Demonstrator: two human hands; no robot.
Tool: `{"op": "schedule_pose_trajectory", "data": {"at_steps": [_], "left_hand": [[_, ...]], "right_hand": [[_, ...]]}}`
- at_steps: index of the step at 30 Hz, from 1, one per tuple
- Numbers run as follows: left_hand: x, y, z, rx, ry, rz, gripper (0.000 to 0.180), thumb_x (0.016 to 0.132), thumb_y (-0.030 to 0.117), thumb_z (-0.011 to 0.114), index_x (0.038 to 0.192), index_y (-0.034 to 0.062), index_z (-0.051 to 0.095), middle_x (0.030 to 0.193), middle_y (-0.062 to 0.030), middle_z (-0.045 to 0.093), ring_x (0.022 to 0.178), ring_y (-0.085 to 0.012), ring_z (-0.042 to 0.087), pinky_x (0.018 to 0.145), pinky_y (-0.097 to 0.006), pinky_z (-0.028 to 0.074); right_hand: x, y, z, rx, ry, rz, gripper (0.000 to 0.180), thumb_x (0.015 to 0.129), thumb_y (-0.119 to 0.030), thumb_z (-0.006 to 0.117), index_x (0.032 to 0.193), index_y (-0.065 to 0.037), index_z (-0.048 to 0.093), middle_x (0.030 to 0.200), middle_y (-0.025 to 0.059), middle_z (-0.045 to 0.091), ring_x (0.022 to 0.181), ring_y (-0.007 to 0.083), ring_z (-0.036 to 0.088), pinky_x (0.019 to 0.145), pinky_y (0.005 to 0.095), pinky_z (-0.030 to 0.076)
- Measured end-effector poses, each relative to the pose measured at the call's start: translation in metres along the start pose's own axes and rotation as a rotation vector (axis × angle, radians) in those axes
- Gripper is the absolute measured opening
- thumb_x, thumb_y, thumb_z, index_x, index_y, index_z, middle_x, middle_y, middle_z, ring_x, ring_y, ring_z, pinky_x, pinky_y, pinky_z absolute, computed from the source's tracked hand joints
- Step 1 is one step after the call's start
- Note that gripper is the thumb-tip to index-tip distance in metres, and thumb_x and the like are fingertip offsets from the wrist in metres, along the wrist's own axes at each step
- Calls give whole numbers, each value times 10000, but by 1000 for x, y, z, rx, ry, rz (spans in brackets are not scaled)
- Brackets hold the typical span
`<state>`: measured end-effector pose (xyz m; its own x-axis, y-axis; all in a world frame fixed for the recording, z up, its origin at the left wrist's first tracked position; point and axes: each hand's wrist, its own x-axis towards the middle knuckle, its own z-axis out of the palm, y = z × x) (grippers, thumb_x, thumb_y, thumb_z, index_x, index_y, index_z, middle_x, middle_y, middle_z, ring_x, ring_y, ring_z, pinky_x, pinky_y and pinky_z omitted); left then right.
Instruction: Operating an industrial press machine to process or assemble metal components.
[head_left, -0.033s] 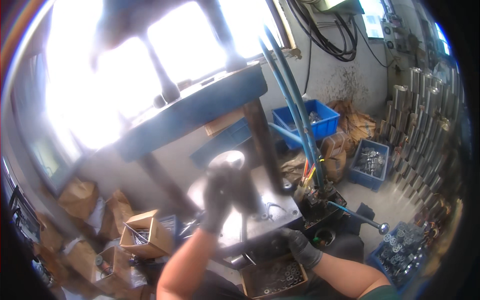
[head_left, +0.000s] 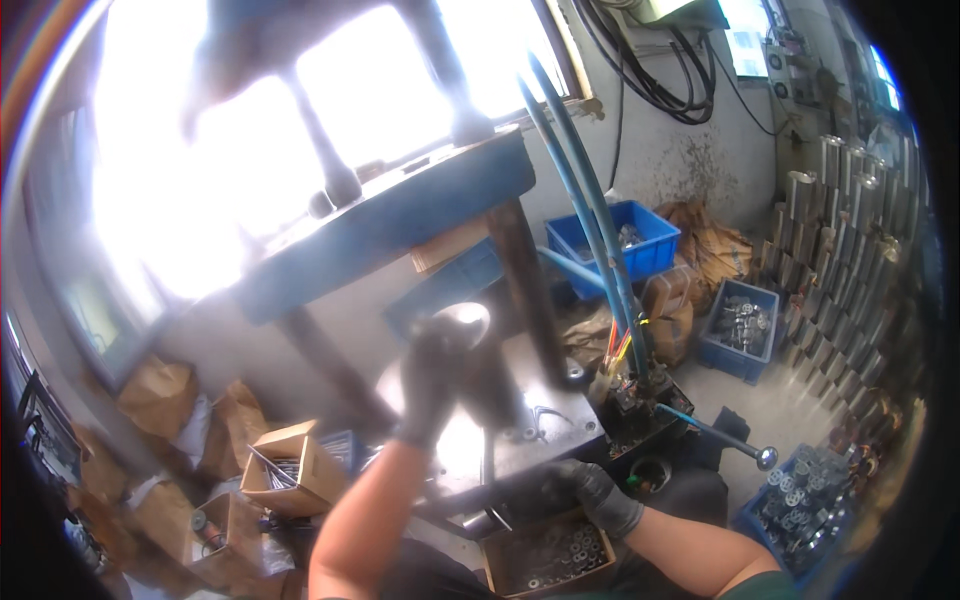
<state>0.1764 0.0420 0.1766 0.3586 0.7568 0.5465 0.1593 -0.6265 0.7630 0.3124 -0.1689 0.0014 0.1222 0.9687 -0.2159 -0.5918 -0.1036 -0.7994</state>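
My left hand (head_left: 432, 385), in a dark glove, is wrapped round the upper side of a metal cylinder (head_left: 485, 385) with a bright round top. The cylinder is over the steel bed plate (head_left: 555, 445) of the press, between its posts; glare blurs it, and I cannot tell whether it touches the plate. By the plate's front edge is my right hand (head_left: 600, 497), also gloved, with its fingers curled in. Whatever those fingers hold, if anything, is hidden. Below it stands an open box (head_left: 505, 570) of small metal rings.
The blue press beam (head_left: 400, 210) crosses above my hands. Two long blue levers (head_left: 590, 200) rise at right, and a ball-ended rod (head_left: 725, 437) juts out below them. Blue bins (head_left: 740, 365) of metal parts and stacked metal tubes (head_left: 830, 280) line the right. A carton (head_left: 310, 480) of rods sits left.
My right hand's fingers have shifted left and curled in by the plate edge. The left hand has moved slightly up and left at the cylinder.
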Motion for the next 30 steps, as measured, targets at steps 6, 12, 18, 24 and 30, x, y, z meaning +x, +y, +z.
{"op": "schedule_pose_trajectory", "data": {"at_steps": [6, 12, 18, 24, 30], "left_hand": [[86, -85, -12, -45, 13, 295, 261, 985, 133, 801, 1209, 55, 693, 1051, -32, 689, 912, -132, 663, 825, -310, 548], [87, -86, 11, -329, -122, 105, 281, 825, 256, 741, 1094, 186, 783, 1161, -36, 744, 1140, -236, 703, 920, -418, 622], [94, -88, 5, -707, -253, -176, 232, 848, 218, 695, 1059, 220, 790, 1154, 30, 760, 1308, -219, 626, 952, -394, 618], [94, -70, 6, 839, 22, 974, 397, 978, 33, 691, 1360, 111, 618, 1149, -34, 668, 1044, -110, 676, 838, -246, 591], [105, -127, 7, 11, -254, 275, 152, 890, 198, 682, 952, 256, 808, 1222, 99, 749, 1357, -182, 587, 1159, -377, 510]], "right_hand": [[17, 25, -3, -178, -229, -69, 291, 1055, -254, 712, 1247, -37, 739, 1069, 25, 738, 946, 91, 659, 881, 276, 561], [13, 33, -8, -259, -202, -89, 285, 1055, -207, 713, 1271, -22, 728, 1106, 29, 745, 1025, 125, 682, 950, 309, 567], [2, 27, -3, -520, -218, -220, 292, 1025, -159, 736, 1290, -38, 717, 1215, 76, 736, 1131, 186, 686, 1009, 345, 557], [-38, -44, 8, -1004, -253, -620, 327, 948, -197, 766, 1228, -36, 722, 1176, 172, 718, 1106, 353, 704, 968, 424, 577], [-113, -143, 11, -1590, -97, -870, 419, 830, -228, 843, 1175, -20, 727, 1111, 199, 732, 1010, 380, 728, 870, 465, 610]]}}
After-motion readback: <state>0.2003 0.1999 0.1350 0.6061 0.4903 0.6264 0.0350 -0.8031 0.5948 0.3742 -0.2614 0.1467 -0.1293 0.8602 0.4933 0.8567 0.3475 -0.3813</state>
